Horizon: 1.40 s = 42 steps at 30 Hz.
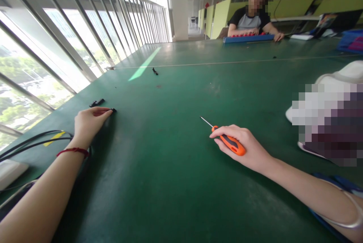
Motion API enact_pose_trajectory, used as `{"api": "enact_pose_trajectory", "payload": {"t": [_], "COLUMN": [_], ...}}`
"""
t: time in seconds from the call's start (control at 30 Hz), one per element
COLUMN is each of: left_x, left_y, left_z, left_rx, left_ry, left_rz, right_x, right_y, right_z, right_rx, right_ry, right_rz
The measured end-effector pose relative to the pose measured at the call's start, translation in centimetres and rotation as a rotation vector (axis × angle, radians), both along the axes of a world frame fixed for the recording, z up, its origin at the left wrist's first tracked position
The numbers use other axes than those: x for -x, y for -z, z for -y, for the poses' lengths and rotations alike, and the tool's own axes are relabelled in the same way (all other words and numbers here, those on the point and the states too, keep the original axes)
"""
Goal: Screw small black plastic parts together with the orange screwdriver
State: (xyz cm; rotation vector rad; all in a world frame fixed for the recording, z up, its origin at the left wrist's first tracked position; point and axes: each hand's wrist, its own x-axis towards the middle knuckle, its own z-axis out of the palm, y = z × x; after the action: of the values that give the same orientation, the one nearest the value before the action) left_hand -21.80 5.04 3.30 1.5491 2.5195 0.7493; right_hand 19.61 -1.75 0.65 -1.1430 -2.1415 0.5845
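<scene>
My right hand (241, 142) is closed around an orange and black screwdriver (233, 145), its thin metal shaft pointing forward and left over the green table (159, 175). At the left, my left hand (92, 122) pinches a small black part (114, 110) at its fingertips, low at the tabletop; most of the part is hidden by the fingers. Just beyond that hand lies a black plastic piece (96, 103). Farther off, a little dark piece (154, 71) rests on the table.
Black cables (36, 136) and a white block (11, 173) lie along the left edge, beside a metal railing (99, 19). A white cap (340, 74) is at the right. Across the table sits a person (249, 19) with a blue tray (249, 39) of red items.
</scene>
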Motion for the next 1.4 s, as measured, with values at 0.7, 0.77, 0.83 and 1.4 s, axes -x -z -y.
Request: {"api": "enact_pose_trajectory", "payload": {"t": [0.7,0.77,0.83,1.4], "left_x": [-0.7,-0.7,-0.9,-9.3], "left_y": [-0.5,-0.5,-0.4,-1.8], "left_z": [0.1,0.1,0.1,0.7], "left_rx": [0.040,0.037,0.041,-0.152], "left_ry": [-0.048,-0.035,-0.028,0.413], "left_rz": [0.066,0.043,-0.037,0.156], "right_x": [0.0,0.0,0.0,0.1], "right_y": [0.1,0.1,0.2,0.1], "right_z": [0.0,0.0,0.0,0.0], "right_rx": [0.023,0.022,0.028,0.028], "right_ry": [-0.016,-0.015,-0.015,0.000], "right_rz": [0.020,0.020,0.014,-0.021]}}
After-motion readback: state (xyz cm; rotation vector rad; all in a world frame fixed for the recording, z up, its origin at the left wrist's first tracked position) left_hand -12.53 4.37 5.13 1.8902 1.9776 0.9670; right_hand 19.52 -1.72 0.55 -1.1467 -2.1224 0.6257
